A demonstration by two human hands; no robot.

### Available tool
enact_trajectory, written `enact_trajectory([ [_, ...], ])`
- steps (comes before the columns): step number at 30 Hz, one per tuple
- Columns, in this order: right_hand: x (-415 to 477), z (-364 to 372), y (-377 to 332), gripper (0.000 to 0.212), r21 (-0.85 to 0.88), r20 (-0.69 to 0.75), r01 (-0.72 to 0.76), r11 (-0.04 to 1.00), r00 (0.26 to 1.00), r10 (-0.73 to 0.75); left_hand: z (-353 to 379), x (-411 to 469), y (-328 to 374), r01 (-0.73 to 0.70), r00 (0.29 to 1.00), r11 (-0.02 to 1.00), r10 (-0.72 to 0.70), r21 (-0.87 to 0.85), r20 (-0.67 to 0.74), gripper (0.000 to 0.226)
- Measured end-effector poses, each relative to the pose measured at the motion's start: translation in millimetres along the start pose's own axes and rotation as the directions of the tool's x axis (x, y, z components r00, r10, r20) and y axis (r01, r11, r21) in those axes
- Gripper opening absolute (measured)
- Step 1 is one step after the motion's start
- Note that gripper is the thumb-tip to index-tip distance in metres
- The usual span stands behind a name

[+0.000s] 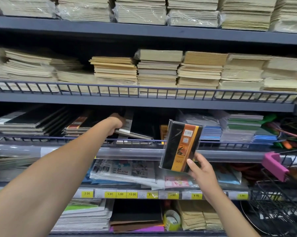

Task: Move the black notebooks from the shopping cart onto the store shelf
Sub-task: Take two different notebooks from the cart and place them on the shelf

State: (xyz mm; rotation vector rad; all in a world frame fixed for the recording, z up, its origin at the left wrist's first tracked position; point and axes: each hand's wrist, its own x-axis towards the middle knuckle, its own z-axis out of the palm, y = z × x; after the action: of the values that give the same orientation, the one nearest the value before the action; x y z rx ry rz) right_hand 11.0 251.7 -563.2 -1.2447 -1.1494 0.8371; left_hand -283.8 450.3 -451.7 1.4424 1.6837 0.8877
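Observation:
My right hand (201,170) grips the lower corner of a black notebook (176,144) with an orange band, wrapped in clear film and held upright in front of the shelf rail. My left hand (116,124) reaches into the middle shelf (110,142) and is closed on the edge of a black notebook (135,135) lying tilted there. More black notebooks (33,122) lie in leaning stacks at the left of that shelf. The wire shopping cart (284,202) with a pink handle piece stands at the lower right; its contents are hard to make out.
Stacks of beige paper pads (158,72) fill the two upper shelves behind a wire rail. Blue and green notebooks (243,129) sit at the right of the middle shelf. Yellow price tags (132,194) line the lower shelf edge, with wrapped paper goods above and below.

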Motion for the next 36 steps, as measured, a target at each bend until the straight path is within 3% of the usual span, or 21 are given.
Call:
enact_trajectory([
  [5, -1, -2, 1, 0.031, -0.027, -0.012, -0.004, 1.0, 1.0, 0.003, 5, -16, 1, -0.065, 0.996, 0.91, 0.083, 0.409, -0.027, 0.028],
  [15, 1, -1, 0, 0.028, -0.065, -0.006, 0.014, 0.998, 1.0, -0.014, 15, -27, 6, -0.057, 0.988, 0.661, 0.145, 0.749, -0.053, 0.049],
  [19, 5, -8, -7, 0.03, -0.15, -0.007, 0.042, 0.988, 0.999, -0.044, 14, -55, 10, -0.249, 0.945, 0.692, 0.326, 0.678, 0.014, 0.047],
  [22, 6, -17, -17, 0.034, -0.254, 0.043, 0.078, 0.964, 0.997, -0.069, 22, -96, 14, -0.506, 0.849, 0.767, 0.523, 0.395, 0.073, 0.036],
  [24, 5, -22, -29, 0.028, -0.343, 0.111, 0.121, 0.932, 0.99, -0.088, 28, -123, 19, -0.613, 0.789, 0.754, 0.596, 0.234, 0.149, 0.034],
  [26, 5, -26, -43, 0.023, -0.47, 0.187, 0.18, 0.864, 0.977, -0.102, 33, -137, 24, -0.663, 0.745, 0.737, 0.631, 0.131, 0.217, 0.034],
  [28, 7, -30, -54, 0.024, -0.633, 0.251, 0.261, 0.729, 0.96, -0.126, 34, -145, 32, -0.678, 0.713, 0.734, 0.643, 0.043, 0.279, 0.035],
  [30, 9, -29, -64, 0.028, -0.742, 0.309, 0.328, 0.585, 0.941, -0.137, 34, -152, 42, -0.72, 0.66, 0.692, 0.656, 0.057, 0.365, 0.032],
  [32, 11, -27, -73, 0.03, -0.783, 0.335, 0.352, 0.512, 0.933, -0.129, 33, -157, 49, -0.778, 0.607, 0.598, 0.637, 0.194, 0.475, 0.032],
  [34, 12, -26, -81, 0.029, -0.792, 0.353, 0.369, 0.486, 0.927, -0.128, 36, -158, 52, -0.813, 0.581, 0.46, 0.604, 0.356, 0.546, 0.039],
  [36, 11, -26, -88, 0.026, -0.779, 0.37, 0.385, 0.495, 0.919, -0.131, 40, -157, 48, -0.82, 0.57, 0.371, 0.595, 0.436, 0.567, 0.032],
])
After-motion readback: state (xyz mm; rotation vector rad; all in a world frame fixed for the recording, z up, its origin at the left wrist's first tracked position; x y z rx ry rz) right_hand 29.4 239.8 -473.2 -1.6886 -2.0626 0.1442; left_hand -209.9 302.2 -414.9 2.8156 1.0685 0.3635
